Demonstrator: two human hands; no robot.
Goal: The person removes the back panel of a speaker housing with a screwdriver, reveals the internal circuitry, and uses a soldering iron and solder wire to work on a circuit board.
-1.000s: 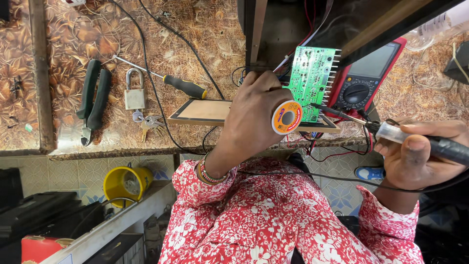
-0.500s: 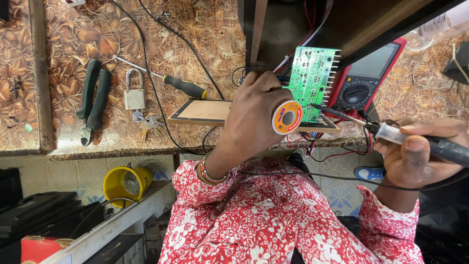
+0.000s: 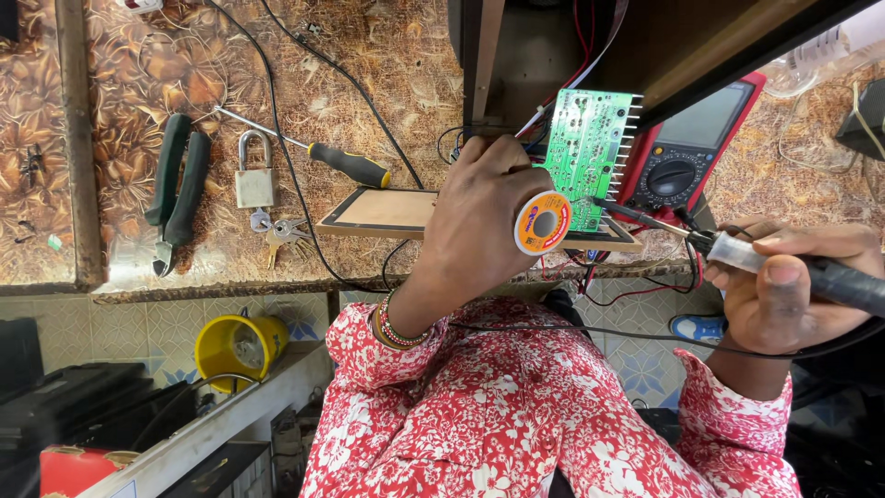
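Left hand (image 3: 479, 226) closed around an orange solder spool (image 3: 542, 222), held just in front of the green circuit board (image 3: 587, 148). Right hand (image 3: 793, 286) clenched on the dark handle of a soldering iron (image 3: 737, 251), tip (image 3: 604, 203) reaching to the board's lower edge, close beside the spool. Board propped upright over a flat wooden panel (image 3: 387, 210), against a dark open cabinet (image 3: 544, 55).

Probable hazards: hot tip grazing the left fingers or the spool rim, given the narrow gap; board tipping under pressure (no clamp visible); iron cord (image 3: 590, 330) snagging across the lap; stray red wires (image 3: 599, 277) touched by the tip.

Surface: brown leaf-patterned bench top (image 3: 369, 83), carrying green-handled pliers (image 3: 175, 198), padlock (image 3: 253, 175) with keys (image 3: 277, 232), screwdriver (image 3: 313, 152), red multimeter (image 3: 691, 148). Below: patterned floor tiles (image 3: 120, 314), yellow cup (image 3: 235, 349), dark cases (image 3: 64, 397).
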